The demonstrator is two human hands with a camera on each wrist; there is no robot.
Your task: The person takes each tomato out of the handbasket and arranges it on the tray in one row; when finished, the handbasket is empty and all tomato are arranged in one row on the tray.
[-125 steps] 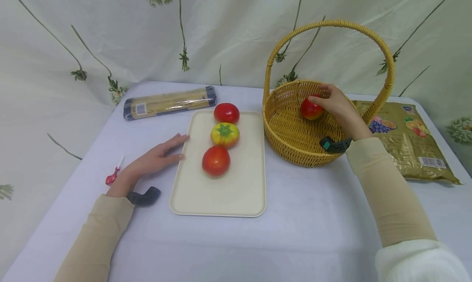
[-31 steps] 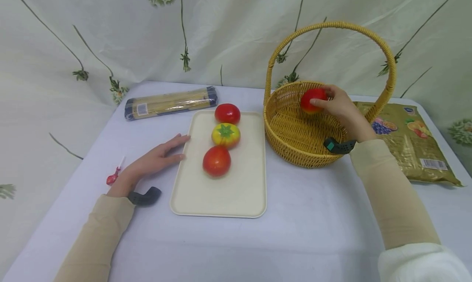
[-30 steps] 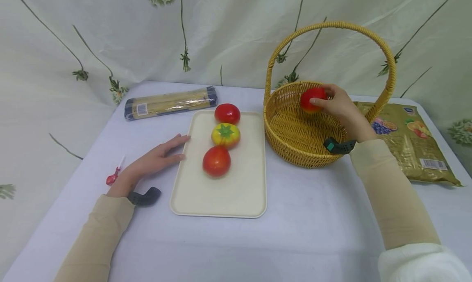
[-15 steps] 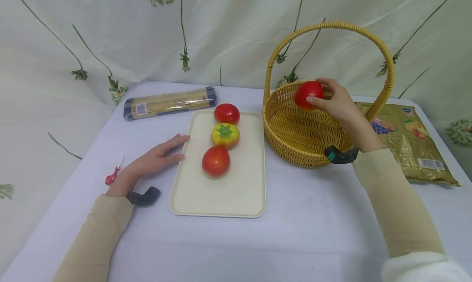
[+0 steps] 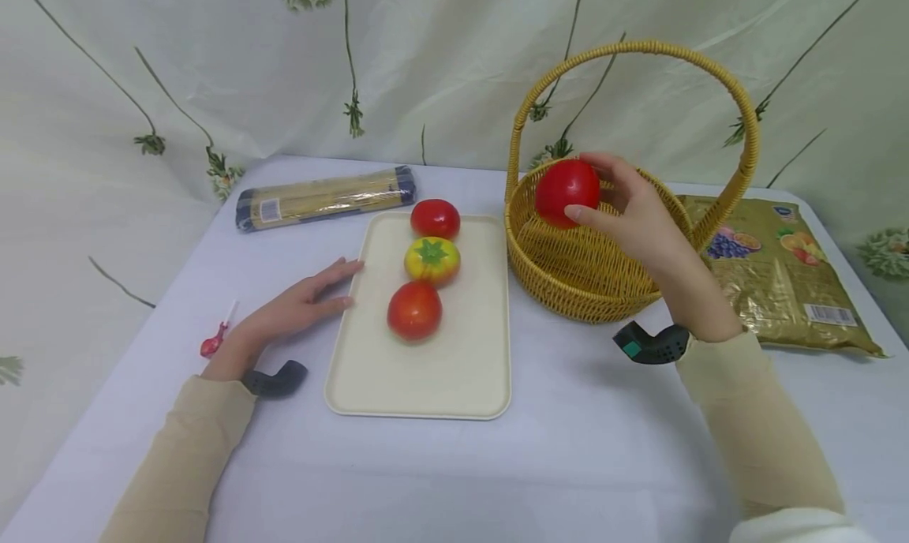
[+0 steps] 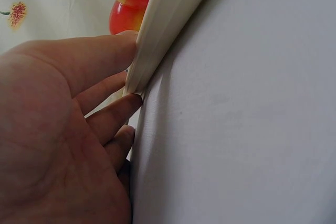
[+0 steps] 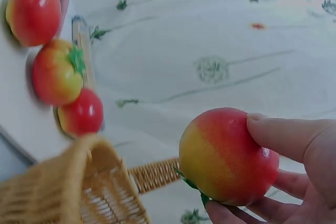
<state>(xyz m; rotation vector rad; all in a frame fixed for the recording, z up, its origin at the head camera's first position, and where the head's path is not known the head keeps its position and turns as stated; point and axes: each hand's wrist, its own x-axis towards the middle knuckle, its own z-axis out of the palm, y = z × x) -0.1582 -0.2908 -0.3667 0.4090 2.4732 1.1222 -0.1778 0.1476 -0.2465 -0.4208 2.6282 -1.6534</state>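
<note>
My right hand holds a red tomato above the left part of the wicker basket. In the right wrist view, the tomato shows yellow on one side and green leaves underneath, with the thumb on top and fingers below. My left hand lies at the left edge of the cream tray, thumb and fingertips touching its rim, as the left wrist view also shows. On that tray a red tomato, a yellow one with a green top and an orange-red one form a column.
The basket's tall handle arches over the right hand. A gold fruit-printed bag lies right of the basket. Behind the tray is a long wrapped pack. A lollipop lies beside the left wrist. Flowered cloth hangs behind.
My right hand has lifted the tomato from inside the basket and brought it up, left and nearer to me. The left hand and the tray's tomatoes have stayed put.
</note>
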